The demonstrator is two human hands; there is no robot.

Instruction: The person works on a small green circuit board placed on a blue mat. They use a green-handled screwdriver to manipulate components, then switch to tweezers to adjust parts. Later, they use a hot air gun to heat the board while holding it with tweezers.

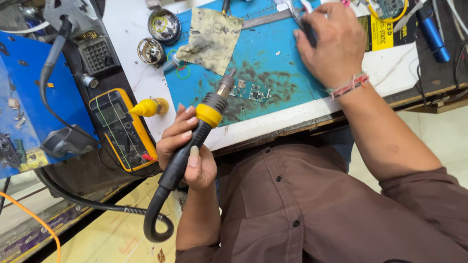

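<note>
The left hand is gripping the black-and-yellow hot-air handpiece, fingers wrapped fully round its handle. The tool's long axis is running up and away from this grip, its metal nozzle ending just short of the small circuit board, lying beyond the tip on the blue mat. The right hand, farther from the board, is pinching tweezers well beyond it.

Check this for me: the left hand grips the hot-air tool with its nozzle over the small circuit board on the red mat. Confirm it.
Not quite: the head view shows the mat is blue, not red. The left hand does grip the hot-air tool, nozzle by the small circuit board.
</note>
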